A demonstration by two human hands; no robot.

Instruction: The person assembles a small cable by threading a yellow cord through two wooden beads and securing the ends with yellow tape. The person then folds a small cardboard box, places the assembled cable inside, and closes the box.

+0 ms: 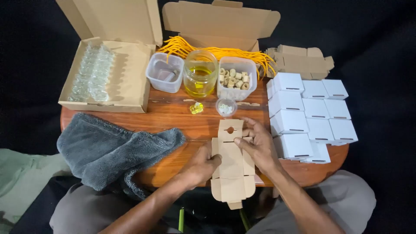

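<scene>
Both my hands, left (203, 166) and right (259, 146), grasp a flat unfolded brown cardboard box blank (231, 164) at the round wooden tabletop's (182, 117) near edge, beside stacked white cube boxes (303, 115).

1. Bright overhead light on the desk (173, 113); surroundings fall to black.
2. Glare on the white boxes (303, 110), slightly blown out.
3. Soft short shadows under the hands.
4. Mild softness overall; edges dim.

Top edge chops off the lids of both open cartons (130, 82) way beyond the hands. Left hand (200, 167) covers part of the flat cardboard blank (232, 162). Stuff in the little round cup (225, 107) just past the fingers is too tiny to identify.
</scene>
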